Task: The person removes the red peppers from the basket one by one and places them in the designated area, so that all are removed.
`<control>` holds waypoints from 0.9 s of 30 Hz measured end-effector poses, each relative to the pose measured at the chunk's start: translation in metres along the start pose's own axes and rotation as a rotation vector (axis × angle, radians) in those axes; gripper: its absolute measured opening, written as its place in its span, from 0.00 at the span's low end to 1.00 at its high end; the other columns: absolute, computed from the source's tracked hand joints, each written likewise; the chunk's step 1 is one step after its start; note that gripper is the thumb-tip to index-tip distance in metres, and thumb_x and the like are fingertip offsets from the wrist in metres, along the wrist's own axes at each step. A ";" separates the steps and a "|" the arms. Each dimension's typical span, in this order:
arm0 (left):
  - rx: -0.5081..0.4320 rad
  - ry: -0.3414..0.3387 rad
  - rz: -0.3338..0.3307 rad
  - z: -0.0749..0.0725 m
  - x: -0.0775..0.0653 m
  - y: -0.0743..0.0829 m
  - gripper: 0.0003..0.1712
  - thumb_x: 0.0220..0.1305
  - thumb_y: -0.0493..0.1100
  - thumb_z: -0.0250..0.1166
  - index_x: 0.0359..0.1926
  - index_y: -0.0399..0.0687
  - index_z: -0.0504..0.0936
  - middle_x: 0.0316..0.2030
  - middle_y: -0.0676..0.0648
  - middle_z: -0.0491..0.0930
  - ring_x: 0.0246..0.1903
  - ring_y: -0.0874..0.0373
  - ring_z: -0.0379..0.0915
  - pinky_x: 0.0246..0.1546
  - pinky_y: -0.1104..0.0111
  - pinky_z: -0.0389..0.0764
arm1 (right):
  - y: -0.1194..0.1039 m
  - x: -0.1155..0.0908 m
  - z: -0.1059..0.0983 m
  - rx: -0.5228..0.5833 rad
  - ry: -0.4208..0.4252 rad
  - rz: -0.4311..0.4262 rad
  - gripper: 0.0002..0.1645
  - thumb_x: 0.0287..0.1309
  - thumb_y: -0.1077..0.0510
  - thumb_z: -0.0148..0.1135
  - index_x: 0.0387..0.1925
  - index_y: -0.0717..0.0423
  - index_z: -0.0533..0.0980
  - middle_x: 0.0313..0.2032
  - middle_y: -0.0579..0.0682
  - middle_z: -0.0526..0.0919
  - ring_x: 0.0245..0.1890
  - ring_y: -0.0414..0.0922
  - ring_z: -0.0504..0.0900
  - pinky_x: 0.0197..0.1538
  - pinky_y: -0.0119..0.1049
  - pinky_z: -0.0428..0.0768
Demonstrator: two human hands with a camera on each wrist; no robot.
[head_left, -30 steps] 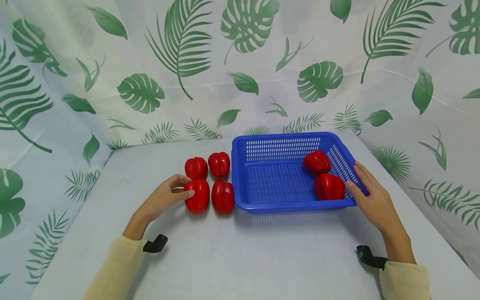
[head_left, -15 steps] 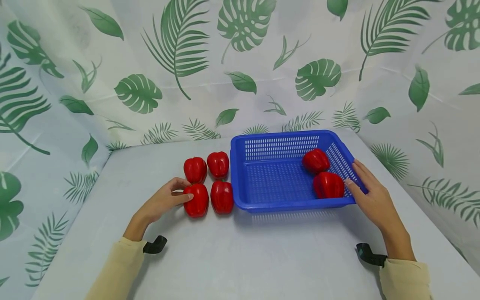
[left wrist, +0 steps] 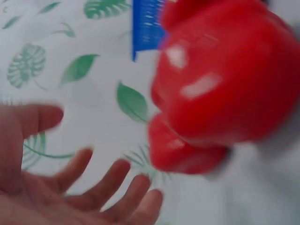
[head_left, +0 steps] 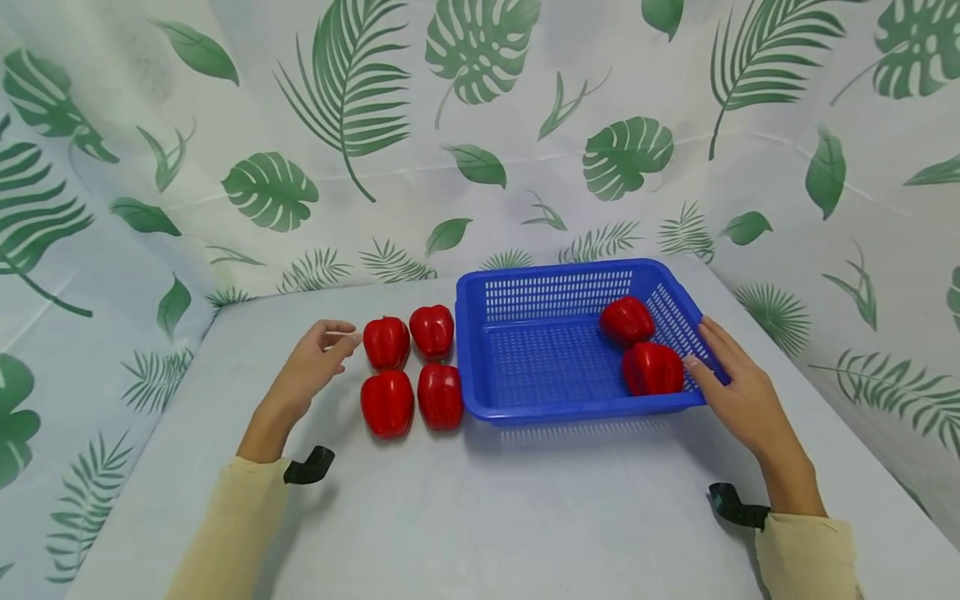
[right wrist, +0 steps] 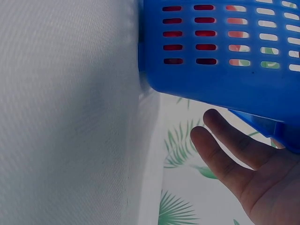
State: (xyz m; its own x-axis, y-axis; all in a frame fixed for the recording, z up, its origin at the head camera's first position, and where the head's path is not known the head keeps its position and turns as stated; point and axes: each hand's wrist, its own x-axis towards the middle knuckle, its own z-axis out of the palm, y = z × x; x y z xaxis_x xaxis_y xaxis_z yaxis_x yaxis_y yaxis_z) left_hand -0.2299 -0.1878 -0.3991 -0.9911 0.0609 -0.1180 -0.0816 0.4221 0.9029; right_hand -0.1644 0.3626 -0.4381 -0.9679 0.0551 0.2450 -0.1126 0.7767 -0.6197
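Two red bell peppers stand at the back left, the far-left pepper point(head_left: 386, 343) and its neighbour point(head_left: 432, 332). In front of them are the near-left pepper point(head_left: 387, 404) and another pepper point(head_left: 440, 396) against the blue plastic basket point(head_left: 540, 410). My left hand point(head_left: 313, 360) is just left of the far-left pepper, holding nothing; in the left wrist view its fingers point(left wrist: 108, 183) are spread and apart from the peppers. My right hand point(head_left: 738, 396) holds the basket's right rim, thumb inside and fingers outside. Inside, at the right, lie a pepper point(head_left: 627, 321) and a nearer pepper point(head_left: 652, 368).
A white table point(head_left: 525, 517) lies under everything. Behind it and at both sides hangs a white cloth point(head_left: 525, 217) printed with green leaves. The basket has slotted walls and sits right of the four-sided pepper cluster.
My left hand has let go of the near-left pepper and moved back and left. That pepper first shifted slightly toward me. My right hand stays at the basket's rim.
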 end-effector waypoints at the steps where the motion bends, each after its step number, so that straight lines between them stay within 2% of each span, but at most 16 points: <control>1: -0.021 0.039 0.004 0.001 0.001 0.006 0.31 0.83 0.52 0.56 0.75 0.38 0.65 0.71 0.33 0.69 0.69 0.37 0.68 0.69 0.46 0.74 | 0.000 0.000 -0.001 -0.001 0.000 0.000 0.43 0.82 0.46 0.52 0.85 0.58 0.52 0.83 0.65 0.52 0.79 0.74 0.52 0.61 0.83 0.63; 5: -0.110 0.149 0.044 0.010 0.009 0.030 0.28 0.83 0.49 0.54 0.74 0.39 0.67 0.68 0.35 0.74 0.67 0.38 0.71 0.67 0.49 0.77 | 0.000 0.000 -0.002 0.003 -0.005 0.000 0.43 0.82 0.46 0.52 0.85 0.58 0.51 0.83 0.65 0.51 0.79 0.74 0.51 0.62 0.83 0.62; 8: -0.165 0.169 0.082 0.020 0.013 0.046 0.26 0.82 0.48 0.54 0.72 0.39 0.70 0.65 0.35 0.77 0.64 0.39 0.73 0.66 0.48 0.77 | 0.000 0.000 -0.002 0.004 -0.007 0.000 0.42 0.82 0.46 0.52 0.85 0.58 0.51 0.83 0.65 0.51 0.79 0.74 0.51 0.63 0.83 0.61; 12: -0.213 0.144 0.124 0.035 0.020 0.067 0.24 0.83 0.47 0.53 0.71 0.40 0.72 0.62 0.34 0.78 0.59 0.41 0.76 0.66 0.47 0.77 | 0.000 0.000 -0.001 0.012 -0.001 -0.004 0.42 0.82 0.46 0.53 0.85 0.58 0.52 0.83 0.65 0.51 0.79 0.73 0.51 0.64 0.82 0.61; 15: -0.227 0.116 0.144 0.047 0.025 0.081 0.24 0.83 0.47 0.54 0.71 0.41 0.74 0.57 0.35 0.79 0.53 0.44 0.77 0.63 0.50 0.79 | 0.001 -0.001 0.000 0.017 0.001 -0.002 0.42 0.82 0.46 0.53 0.85 0.58 0.52 0.83 0.64 0.52 0.79 0.73 0.51 0.63 0.82 0.62; 17: -0.235 0.103 0.157 0.055 0.029 0.089 0.24 0.83 0.47 0.54 0.71 0.41 0.75 0.53 0.37 0.79 0.48 0.47 0.77 0.58 0.54 0.82 | 0.001 -0.001 0.001 0.015 -0.004 0.003 0.43 0.82 0.46 0.53 0.85 0.58 0.52 0.83 0.64 0.51 0.79 0.73 0.51 0.63 0.82 0.63; 21: -0.266 0.086 0.159 0.074 0.038 0.102 0.22 0.82 0.47 0.56 0.69 0.43 0.78 0.44 0.42 0.78 0.40 0.50 0.76 0.53 0.55 0.84 | 0.001 -0.001 0.002 0.009 -0.008 0.007 0.43 0.81 0.46 0.53 0.85 0.57 0.52 0.83 0.65 0.51 0.79 0.74 0.52 0.61 0.82 0.65; 27: -0.312 0.028 0.160 0.100 0.048 0.120 0.21 0.83 0.48 0.57 0.67 0.44 0.80 0.38 0.38 0.79 0.26 0.57 0.73 0.37 0.67 0.83 | 0.001 -0.001 0.000 0.006 -0.002 0.005 0.43 0.81 0.47 0.53 0.85 0.58 0.52 0.83 0.65 0.52 0.79 0.74 0.53 0.59 0.83 0.66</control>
State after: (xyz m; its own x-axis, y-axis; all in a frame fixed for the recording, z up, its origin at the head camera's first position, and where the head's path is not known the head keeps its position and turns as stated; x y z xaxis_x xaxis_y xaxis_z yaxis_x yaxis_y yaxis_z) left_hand -0.2768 -0.0433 -0.3377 -0.9961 0.0771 0.0423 0.0508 0.1127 0.9923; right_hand -0.1637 0.3632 -0.4388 -0.9690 0.0578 0.2403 -0.1089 0.7729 -0.6251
